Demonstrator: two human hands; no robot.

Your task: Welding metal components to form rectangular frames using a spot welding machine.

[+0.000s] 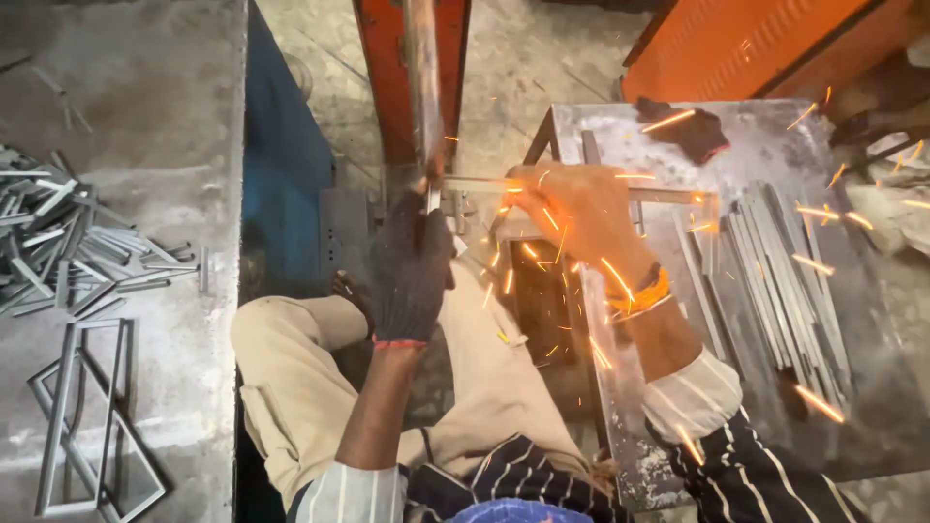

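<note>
My left hand (411, 266), in a dark knit glove, grips the lower end of a long metal lever handle (424, 87) that rises toward the orange machine (387, 58). My right hand (581, 215) is bare, with an orange band at the wrist, and holds a thin metal strip (668, 195) level against the cutting point just right of the handle. Bright orange sparks (620, 276) fly from there over my right hand and across the steel work table (872, 387).
Several long cut metal strips (785, 281) lie side by side on the steel table. A dark glove or cloth (690, 131) sits at its far edge. On the concrete at left are a heap of short offcuts (68, 242) and welded frames (92, 426).
</note>
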